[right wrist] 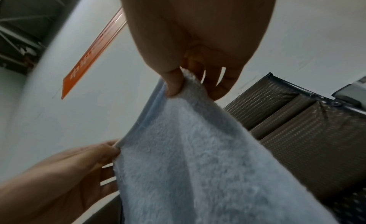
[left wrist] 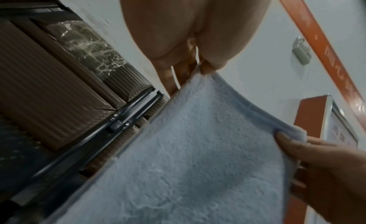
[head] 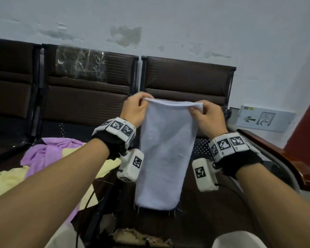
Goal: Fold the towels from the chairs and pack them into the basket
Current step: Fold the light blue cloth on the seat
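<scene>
pale blue terry towel (head: 164, 154): soft looped cloth, fuzzy and matt, loose threads at the lower hem
dark brown ribbed chair backs (head: 186, 77): woven-look upholstery, faint sheen
black chair frame (left wrist: 126, 116): smooth glossy metal
clear plastic wrap (head: 81, 63): crinkled, shiny
purple and yellow cloths (head: 48, 153): soft, matt
white wall (head: 168, 24): matt paint, patchy and peeling
</scene>
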`<state>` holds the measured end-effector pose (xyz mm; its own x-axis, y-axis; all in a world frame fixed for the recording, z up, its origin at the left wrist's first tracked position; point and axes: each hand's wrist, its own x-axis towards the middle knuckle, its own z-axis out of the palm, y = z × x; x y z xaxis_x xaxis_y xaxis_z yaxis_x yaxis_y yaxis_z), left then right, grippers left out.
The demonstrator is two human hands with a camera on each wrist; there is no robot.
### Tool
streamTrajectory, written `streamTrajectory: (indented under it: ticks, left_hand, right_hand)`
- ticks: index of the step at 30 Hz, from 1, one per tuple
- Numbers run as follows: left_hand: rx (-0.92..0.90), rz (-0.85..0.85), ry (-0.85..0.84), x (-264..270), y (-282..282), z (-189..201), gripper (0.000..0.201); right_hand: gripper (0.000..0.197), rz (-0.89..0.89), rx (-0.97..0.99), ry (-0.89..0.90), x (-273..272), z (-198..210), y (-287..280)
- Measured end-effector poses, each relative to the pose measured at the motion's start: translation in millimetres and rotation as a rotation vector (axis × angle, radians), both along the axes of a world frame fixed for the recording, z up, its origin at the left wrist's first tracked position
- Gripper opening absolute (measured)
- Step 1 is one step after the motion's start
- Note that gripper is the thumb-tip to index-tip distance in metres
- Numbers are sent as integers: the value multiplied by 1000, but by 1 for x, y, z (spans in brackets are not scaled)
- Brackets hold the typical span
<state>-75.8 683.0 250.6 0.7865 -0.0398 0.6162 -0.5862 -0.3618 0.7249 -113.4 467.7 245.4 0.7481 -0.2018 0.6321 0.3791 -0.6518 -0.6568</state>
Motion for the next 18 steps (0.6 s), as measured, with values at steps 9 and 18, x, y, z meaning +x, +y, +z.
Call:
streamTrajectory:
  ticks: [9, 18]
  left_hand:
    - [-38, -185, 114, -55, 0, -43, 25]
    - [105, -323, 377, -131, 13, -146, 30]
  right_hand:
    - [9, 130, 114, 21, -81, -61, -2]
    - [8, 110, 65, 414, -148, -141, 1]
